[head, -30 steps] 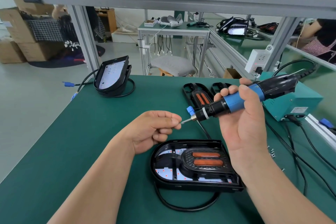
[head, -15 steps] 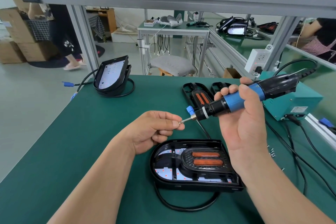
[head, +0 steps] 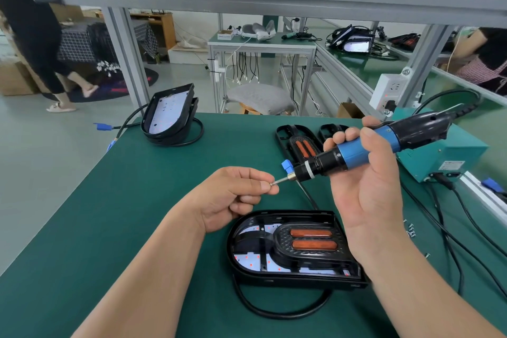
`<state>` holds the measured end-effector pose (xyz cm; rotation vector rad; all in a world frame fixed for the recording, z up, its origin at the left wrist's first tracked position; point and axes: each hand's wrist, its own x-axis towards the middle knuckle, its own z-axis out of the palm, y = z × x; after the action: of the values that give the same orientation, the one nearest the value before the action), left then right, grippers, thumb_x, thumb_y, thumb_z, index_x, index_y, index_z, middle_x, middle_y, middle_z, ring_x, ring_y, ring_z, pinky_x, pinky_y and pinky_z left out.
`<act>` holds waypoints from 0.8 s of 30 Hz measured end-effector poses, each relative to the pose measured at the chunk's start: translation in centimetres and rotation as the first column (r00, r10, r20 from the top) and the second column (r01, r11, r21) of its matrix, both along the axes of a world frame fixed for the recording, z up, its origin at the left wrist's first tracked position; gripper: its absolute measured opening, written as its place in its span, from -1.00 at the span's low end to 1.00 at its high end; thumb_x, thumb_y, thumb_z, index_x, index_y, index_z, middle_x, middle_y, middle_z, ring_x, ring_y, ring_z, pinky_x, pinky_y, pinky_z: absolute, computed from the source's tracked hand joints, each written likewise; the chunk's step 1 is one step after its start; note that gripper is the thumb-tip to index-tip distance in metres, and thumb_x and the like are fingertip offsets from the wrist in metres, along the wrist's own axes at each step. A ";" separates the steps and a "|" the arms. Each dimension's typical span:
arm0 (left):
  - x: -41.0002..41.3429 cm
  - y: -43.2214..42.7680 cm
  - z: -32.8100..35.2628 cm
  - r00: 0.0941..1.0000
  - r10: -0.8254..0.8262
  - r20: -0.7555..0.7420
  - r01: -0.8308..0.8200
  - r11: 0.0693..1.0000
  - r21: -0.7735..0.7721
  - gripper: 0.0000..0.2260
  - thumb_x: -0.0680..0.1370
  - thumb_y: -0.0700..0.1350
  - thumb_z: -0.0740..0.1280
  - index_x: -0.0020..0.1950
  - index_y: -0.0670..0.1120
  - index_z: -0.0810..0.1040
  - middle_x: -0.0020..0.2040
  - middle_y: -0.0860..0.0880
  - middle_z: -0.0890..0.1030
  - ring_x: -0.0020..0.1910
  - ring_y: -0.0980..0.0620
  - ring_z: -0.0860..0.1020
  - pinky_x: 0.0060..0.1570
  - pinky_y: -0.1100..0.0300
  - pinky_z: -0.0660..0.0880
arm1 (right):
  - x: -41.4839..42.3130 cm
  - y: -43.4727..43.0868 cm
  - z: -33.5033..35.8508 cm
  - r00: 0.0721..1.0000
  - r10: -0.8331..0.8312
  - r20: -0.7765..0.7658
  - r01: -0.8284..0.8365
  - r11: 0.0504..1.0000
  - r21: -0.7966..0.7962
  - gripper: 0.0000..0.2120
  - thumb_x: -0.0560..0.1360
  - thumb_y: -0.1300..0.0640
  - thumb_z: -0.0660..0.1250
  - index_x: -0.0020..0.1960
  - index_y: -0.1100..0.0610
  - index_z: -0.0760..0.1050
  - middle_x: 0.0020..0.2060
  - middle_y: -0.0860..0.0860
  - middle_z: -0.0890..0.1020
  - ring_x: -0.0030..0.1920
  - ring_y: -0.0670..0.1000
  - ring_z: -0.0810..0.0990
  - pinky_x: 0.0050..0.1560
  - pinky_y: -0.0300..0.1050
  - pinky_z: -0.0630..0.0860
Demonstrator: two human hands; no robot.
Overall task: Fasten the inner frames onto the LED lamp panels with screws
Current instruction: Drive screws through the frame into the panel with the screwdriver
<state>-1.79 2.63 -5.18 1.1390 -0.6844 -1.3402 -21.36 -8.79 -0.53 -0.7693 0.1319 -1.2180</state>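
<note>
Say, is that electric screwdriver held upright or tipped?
Tipped: the right hand holds the electric screwdriver nearly level, its bit meeting a screw pinched by the left hand.

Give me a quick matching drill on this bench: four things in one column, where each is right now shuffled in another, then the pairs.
Things:
1. blue-and-black electric screwdriver
2. small silver screw
3. black lamp panel with two orange strips
4. teal metal power box

Places:
A. far right edge of the green bench mat
B. pinched by the left hand at the screwdriver's tip
C. flat on the mat, nearest the camera
D. gripped in the right hand

Pairs: 1-D, 2-B, 3-C, 4-A.
</note>
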 end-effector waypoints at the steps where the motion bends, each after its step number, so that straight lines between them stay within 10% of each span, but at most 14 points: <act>1: 0.0 0.0 0.0 1.000 -0.002 0.007 0.002 1.000 0.002 -0.79 0.45 -0.32 0.49 0.08 -0.24 0.64 -0.03 -0.21 0.72 -0.42 0.15 0.24 -0.56 0.39 0.22 | 0.0 0.0 0.0 1.000 -0.001 -0.003 0.001 1.000 -0.002 -0.81 0.68 0.28 0.23 0.26 0.10 0.40 -0.13 0.02 0.52 -0.09 0.03 0.53 0.19 0.00 0.54; 24: 0.4 -0.2 -0.6 0.994 0.046 0.097 -0.041 0.998 -0.046 -0.87 0.51 -0.37 0.49 0.00 -0.19 0.71 0.02 -0.31 0.73 -0.46 0.15 0.22 -0.54 0.37 0.22 | 0.4 -0.2 -0.4 0.993 -0.050 -0.106 0.053 0.998 0.027 -0.90 0.73 0.04 0.29 0.16 0.06 0.47 -0.08 -0.01 0.61 0.12 0.08 0.66 0.35 0.10 0.59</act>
<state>-1.44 2.44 -5.75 1.1841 -0.7530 -1.2330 -20.99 -9.02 -0.95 -0.8084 0.2569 -1.2222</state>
